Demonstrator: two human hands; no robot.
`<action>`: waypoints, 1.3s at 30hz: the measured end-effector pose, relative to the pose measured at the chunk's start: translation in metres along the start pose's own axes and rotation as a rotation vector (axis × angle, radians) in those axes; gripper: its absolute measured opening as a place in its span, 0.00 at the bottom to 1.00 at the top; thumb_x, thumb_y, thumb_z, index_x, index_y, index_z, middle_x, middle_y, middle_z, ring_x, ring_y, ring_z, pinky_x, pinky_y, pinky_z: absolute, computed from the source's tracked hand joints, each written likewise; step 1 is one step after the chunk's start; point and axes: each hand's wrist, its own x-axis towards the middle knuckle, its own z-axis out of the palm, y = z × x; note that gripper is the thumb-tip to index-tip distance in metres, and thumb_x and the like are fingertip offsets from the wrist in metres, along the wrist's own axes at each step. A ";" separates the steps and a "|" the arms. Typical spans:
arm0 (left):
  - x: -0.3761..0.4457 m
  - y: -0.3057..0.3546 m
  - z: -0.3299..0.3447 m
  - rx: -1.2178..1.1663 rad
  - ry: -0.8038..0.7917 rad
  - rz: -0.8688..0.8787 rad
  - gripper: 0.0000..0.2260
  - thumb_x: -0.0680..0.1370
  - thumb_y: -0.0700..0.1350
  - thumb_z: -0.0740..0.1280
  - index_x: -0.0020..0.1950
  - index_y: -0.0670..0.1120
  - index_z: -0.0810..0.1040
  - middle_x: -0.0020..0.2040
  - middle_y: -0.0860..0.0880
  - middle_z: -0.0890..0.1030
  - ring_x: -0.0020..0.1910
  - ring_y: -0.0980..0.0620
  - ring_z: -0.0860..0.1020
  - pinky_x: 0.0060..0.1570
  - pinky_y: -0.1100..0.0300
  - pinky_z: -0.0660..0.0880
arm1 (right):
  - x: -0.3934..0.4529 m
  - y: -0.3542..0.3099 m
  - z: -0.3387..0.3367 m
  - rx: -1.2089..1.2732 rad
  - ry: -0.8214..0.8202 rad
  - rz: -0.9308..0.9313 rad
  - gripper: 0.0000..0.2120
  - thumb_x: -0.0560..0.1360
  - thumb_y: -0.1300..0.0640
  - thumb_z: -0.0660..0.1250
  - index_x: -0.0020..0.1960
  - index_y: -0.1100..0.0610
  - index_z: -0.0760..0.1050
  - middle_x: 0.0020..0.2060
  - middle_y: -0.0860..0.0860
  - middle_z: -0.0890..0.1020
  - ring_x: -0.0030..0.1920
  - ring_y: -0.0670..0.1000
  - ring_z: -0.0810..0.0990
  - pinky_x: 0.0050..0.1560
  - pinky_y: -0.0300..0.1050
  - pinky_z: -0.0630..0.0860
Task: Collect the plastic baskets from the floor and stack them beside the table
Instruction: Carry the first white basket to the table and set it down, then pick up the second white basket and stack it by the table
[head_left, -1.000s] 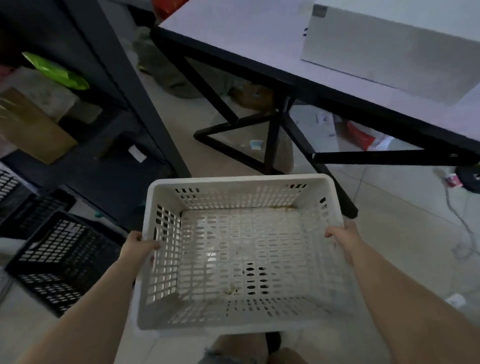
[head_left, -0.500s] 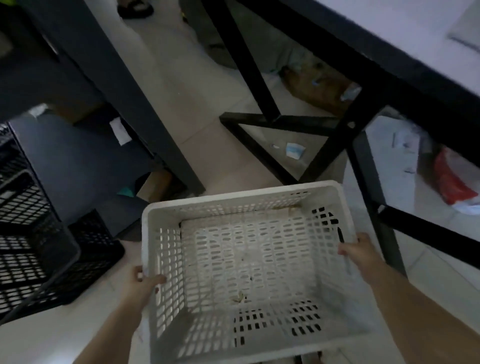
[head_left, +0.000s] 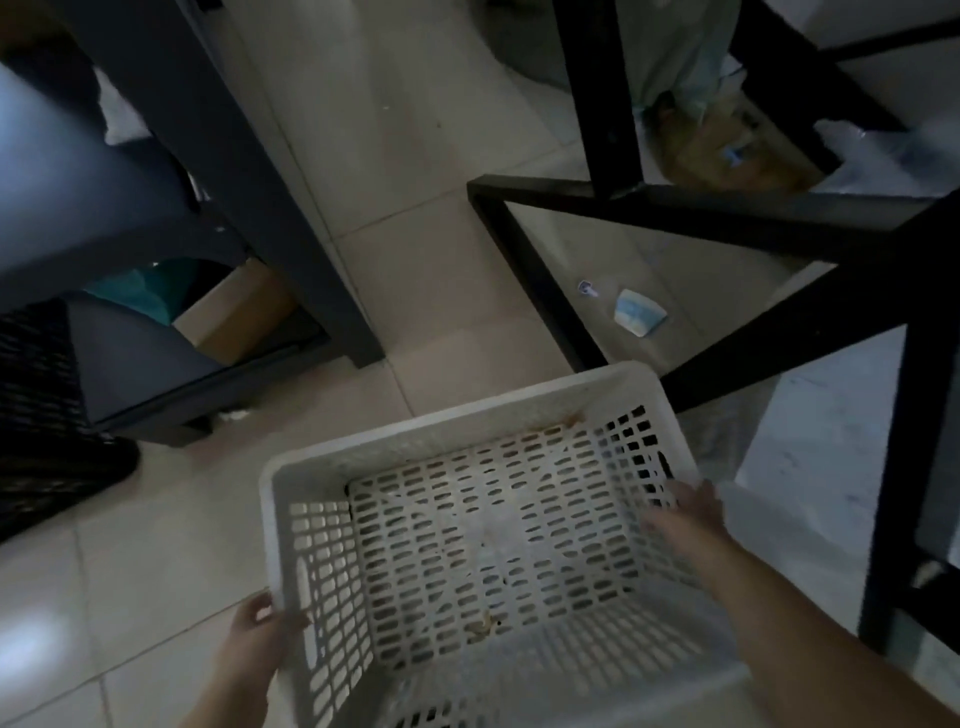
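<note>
A white perforated plastic basket (head_left: 467, 540) fills the lower middle of the head view, low over the tiled floor and next to the black table frame (head_left: 727, 218). My left hand (head_left: 257, 631) grips its left rim near the front corner. My right hand (head_left: 685, 514) is blurred and lies over the basket's right rim, fingers on the wall. The basket is empty apart from small bits of dirt on its bottom. A black plastic basket (head_left: 47, 436) sits at the left edge, partly cut off.
A dark shelf unit (head_left: 156, 208) stands at the left with a cardboard box (head_left: 239, 312) and a teal item under it. Small scraps of litter (head_left: 639, 312) lie inside the table's triangular base. A brown bag (head_left: 727, 150) rests under the table.
The view has tilted down and closer to the floor. The white basket has gone lower and to the right, towards the table's legs, with both hands still on it.
</note>
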 end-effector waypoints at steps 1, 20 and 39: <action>-0.005 0.003 0.004 0.018 0.028 -0.002 0.25 0.72 0.33 0.69 0.68 0.37 0.69 0.60 0.32 0.76 0.58 0.34 0.76 0.59 0.44 0.72 | -0.002 -0.002 0.003 -0.089 -0.006 -0.003 0.34 0.74 0.60 0.67 0.76 0.53 0.56 0.78 0.52 0.44 0.77 0.56 0.51 0.66 0.48 0.66; -0.439 0.187 -0.267 0.287 0.019 0.670 0.08 0.76 0.44 0.64 0.37 0.47 0.75 0.42 0.48 0.78 0.43 0.51 0.75 0.43 0.63 0.68 | -0.457 -0.271 -0.142 -0.422 -0.196 -0.744 0.09 0.75 0.58 0.62 0.37 0.52 0.71 0.37 0.49 0.76 0.41 0.48 0.75 0.41 0.38 0.70; -0.494 0.068 -0.594 0.217 0.460 0.818 0.12 0.71 0.41 0.65 0.28 0.48 0.71 0.29 0.50 0.74 0.31 0.52 0.73 0.34 0.60 0.68 | -0.779 -0.326 -0.002 -0.600 -0.175 -1.307 0.05 0.74 0.52 0.65 0.42 0.53 0.75 0.42 0.51 0.79 0.47 0.53 0.79 0.49 0.47 0.76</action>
